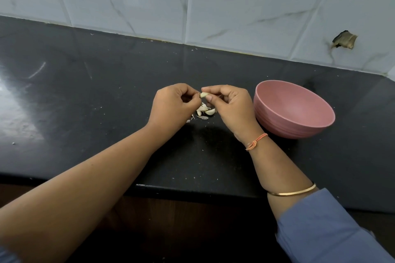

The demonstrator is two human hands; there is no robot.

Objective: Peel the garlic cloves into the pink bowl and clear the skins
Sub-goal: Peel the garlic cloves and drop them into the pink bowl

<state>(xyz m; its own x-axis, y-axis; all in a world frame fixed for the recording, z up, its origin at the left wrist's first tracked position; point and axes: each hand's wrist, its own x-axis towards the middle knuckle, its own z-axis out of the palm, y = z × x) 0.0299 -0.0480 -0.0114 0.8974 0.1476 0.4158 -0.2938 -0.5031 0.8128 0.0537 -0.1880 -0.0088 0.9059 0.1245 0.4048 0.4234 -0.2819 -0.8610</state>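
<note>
Bare forearms reach in over the near edge of a dark countertop (85,113), the right one trailing a blue sleeve (320,230), a gold bangle (292,192) and an orange wrist thread (256,141). Out over the middle of the counter, the two hands meet fingertip to fingertip around a single garlic clove (204,95).

The right hand (230,107) pinches the clove between thumb and forefinger, its other fingers curled. The left hand (171,104) nips the clove's left end with thumb and fingertips, apparently working at the skin there. The clove is small and pale, with a darker tip toward the left hand. Its long axis runs roughly left to right between the two grips. Whether any skin is already off it cannot be made out.

Below the hands, a small heap of pale cloves (205,110) lies on the counter, with a few papery skins (202,117) scattered along its near side.

The pink bowl (277,121) stands upright just beside the right hand, not touching it, and no clove shows inside. The right hand is the nearer of the two to the bowl, so a short carry rightward would likely deliver the clove once it is bare. The job looks to be at an early stage.
</note>
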